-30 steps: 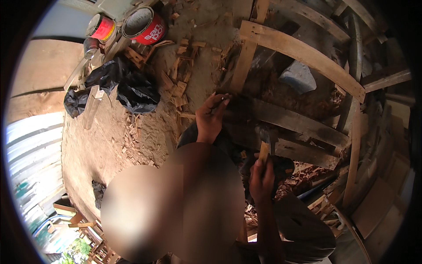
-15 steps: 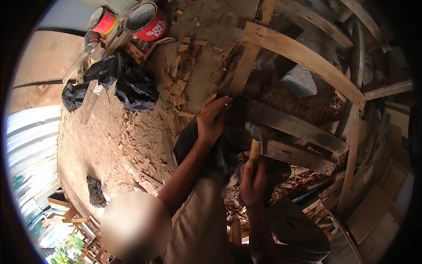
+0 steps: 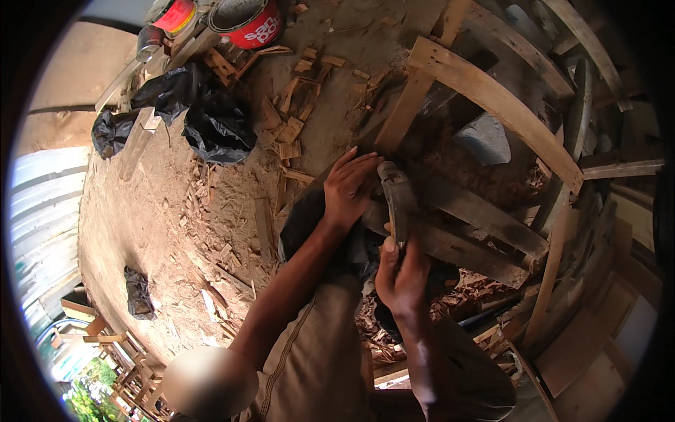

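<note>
My right hand (image 3: 402, 281) is wrapped round the handle of a hammer (image 3: 396, 193), whose metal head is up beside my left fingertips. My left hand (image 3: 348, 191) is closed on the end of a dark wooden plank (image 3: 485, 211), its fingers reaching over the wood and its thumb hidden. Whether a nail is under those fingers cannot be made out. A second plank (image 3: 467, 252) runs alongside the first, nearer to me. Both belong to a wooden frame with a pale curved slat (image 3: 499, 102) and an upright bar (image 3: 406, 109).
Wood offcuts (image 3: 290, 130) and chips litter the dirt floor. Black plastic bags (image 3: 218, 130) lie at the left, with a red bucket (image 3: 249, 24) behind. A grey-blue block (image 3: 485, 138) sits beyond the planks. More timber (image 3: 598, 337) leans at the right. A blurred round patch (image 3: 211, 383) covers the lower left.
The hammer has risen toward my left hand, and its head is now close to those fingertips. My left fingers lie closer together. The whole view has shifted slightly.
</note>
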The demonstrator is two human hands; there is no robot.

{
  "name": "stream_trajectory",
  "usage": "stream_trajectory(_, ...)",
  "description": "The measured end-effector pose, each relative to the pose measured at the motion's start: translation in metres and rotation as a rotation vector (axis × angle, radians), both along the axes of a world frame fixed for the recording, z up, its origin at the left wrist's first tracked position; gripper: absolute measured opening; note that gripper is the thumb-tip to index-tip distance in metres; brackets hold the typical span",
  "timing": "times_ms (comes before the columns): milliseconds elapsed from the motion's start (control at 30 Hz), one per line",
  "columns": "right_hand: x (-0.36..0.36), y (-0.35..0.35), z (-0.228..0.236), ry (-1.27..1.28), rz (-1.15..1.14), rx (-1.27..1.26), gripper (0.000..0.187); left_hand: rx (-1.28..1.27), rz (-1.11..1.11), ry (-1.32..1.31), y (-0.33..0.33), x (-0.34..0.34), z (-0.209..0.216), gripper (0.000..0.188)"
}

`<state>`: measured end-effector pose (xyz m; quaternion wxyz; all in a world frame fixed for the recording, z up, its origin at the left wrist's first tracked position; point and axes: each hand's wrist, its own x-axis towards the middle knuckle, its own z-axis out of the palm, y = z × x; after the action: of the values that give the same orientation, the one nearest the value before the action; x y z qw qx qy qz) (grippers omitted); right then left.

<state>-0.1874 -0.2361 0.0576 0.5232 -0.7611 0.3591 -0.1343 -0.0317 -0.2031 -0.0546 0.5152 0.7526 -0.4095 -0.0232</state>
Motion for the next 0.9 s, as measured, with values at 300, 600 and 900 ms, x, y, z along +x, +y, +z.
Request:
stream_trajectory(300,0.001,-0.001,-0.015,-0.192,0.048,-0.280,0.032,-0.009,-0.022,-0.010,0.000,0.002,0.000,0.038)
stream_trajectory(600,-0.001,0.002,-0.025,-0.031,-0.002,-0.192,0.029,-0.024,-0.008,0.049,-0.003,-0.001,-0.001,0.036)
stream_trajectory(900,-0.018,-0.001,-0.013,-0.028,-0.057,-0.142,0.035,-0.104,0.054,0.292,0.008,0.008,0.003,0.027)
